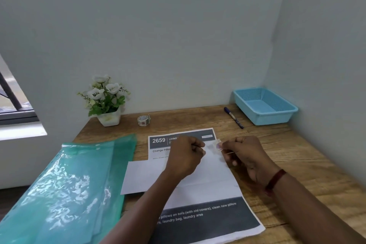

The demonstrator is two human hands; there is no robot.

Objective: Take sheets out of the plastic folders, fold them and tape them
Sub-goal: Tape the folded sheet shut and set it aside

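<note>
Above printed sheet, left hand fingers clenched, right hand fingers pinching tape piece

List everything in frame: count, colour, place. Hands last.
printed sheets: at least two, white with grey bands, overlapping at desk centre
plastic folders: stack, exact count unclear, translucent green, left, overhanging the desk edge
tape piece: one, clear with a small print, held between both hands above the sheets
tape roll: one, pale patterned, back of desk beside the plant
potted plant: one, white flowers, white pot, back left
pen: one, dark blue, back right
basket: one, light blue, back right corner
desk: one, wood brown
window: one, dark frame, far left
left hand: pinching tape
right hand: pinching tape, red wristband
</note>
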